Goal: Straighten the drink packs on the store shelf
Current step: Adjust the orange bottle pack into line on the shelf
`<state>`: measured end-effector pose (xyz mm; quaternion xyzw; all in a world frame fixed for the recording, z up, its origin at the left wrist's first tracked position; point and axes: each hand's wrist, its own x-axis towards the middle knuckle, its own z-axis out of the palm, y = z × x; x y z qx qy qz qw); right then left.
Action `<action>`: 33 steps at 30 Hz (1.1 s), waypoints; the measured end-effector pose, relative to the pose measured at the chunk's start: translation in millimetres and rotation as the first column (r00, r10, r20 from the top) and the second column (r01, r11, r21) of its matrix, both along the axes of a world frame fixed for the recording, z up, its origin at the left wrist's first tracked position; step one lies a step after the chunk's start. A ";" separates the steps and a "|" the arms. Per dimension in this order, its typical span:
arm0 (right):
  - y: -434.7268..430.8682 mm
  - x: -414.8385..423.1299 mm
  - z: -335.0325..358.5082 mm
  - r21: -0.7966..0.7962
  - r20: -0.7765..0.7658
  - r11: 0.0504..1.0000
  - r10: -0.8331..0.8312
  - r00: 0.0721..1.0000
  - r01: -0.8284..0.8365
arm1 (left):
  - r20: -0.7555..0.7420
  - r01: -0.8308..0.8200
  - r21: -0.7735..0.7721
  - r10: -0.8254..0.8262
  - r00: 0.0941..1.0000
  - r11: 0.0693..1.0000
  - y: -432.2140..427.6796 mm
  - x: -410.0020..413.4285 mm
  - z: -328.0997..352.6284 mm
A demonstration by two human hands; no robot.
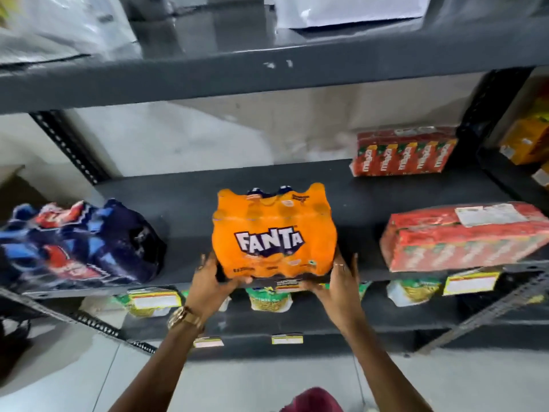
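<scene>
An orange Fanta pack [273,233] stands at the front middle of the dark shelf [184,200], its logo facing me. My left hand [212,285] grips its lower left corner and my right hand [338,282] grips its lower right corner. To the left lies a dark blue Pepsi pack [80,245], turned at an angle. At the front right a red juice-carton pack [463,236] sits skewed over the shelf edge. A second red Maaza pack [404,151] stands at the back right.
A higher shelf [267,75] hangs just above, loaded with grey and white wrapped goods. Below, green and yellow pouches [269,298] sit behind yellow price tags [471,282]. A perforated upright [68,147] bounds the left, another shelving unit the right.
</scene>
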<state>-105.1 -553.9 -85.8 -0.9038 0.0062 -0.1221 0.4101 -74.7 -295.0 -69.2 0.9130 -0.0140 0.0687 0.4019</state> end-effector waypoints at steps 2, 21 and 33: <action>1.5 0.5 -0.5 -0.024 -0.020 0.998 -0.057 0.998 0.056 | -0.064 0.052 -0.055 -0.055 0.996 0.997 2.1 2.8 -3.9; 7.9 4.0 -8.1 -0.097 -0.086 0.994 -0.056 0.995 0.048 | 0.076 -0.036 0.115 0.027 0.997 0.993 15.5 -0.1 -8.5; 51.7 -39.3 2.6 0.095 0.154 0.942 -0.334 0.930 0.323 | 0.490 0.104 0.065 -0.123 0.863 0.992 59.8 -46.4 -19.6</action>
